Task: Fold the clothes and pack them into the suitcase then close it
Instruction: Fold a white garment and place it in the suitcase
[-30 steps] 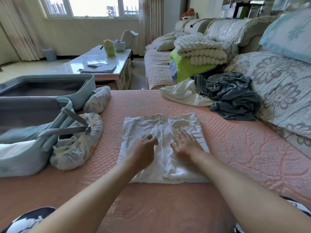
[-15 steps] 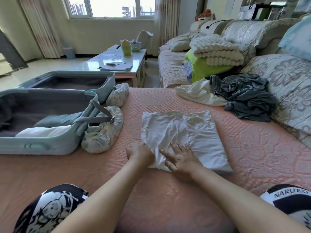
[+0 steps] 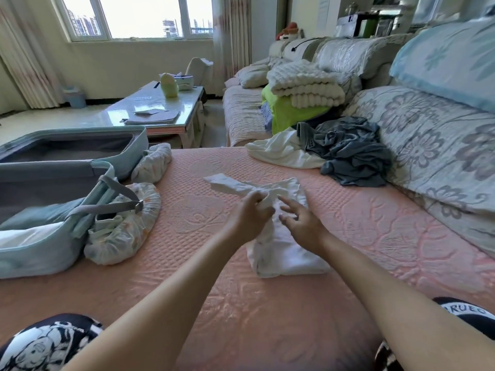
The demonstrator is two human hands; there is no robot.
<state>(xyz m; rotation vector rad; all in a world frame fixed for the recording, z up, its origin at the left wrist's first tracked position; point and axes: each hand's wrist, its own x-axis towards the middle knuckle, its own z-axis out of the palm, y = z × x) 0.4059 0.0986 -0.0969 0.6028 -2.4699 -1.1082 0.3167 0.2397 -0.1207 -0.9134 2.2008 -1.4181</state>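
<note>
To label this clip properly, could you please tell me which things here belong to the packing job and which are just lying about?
Job: white garment, gripped by the left hand, right hand open over it; open suitcase; loose white cloth and grey garment waiting.
Lying about: coffee table; folded blanket; blue pillow.

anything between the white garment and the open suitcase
Yes: a bunched patterned cover lies against the rim of the suitcase, between it and the white garment that the left hand holds. Lifting over it should clear.

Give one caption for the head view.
Left hand grips the white garment on the pink cover, beside an open suitcase.
</note>
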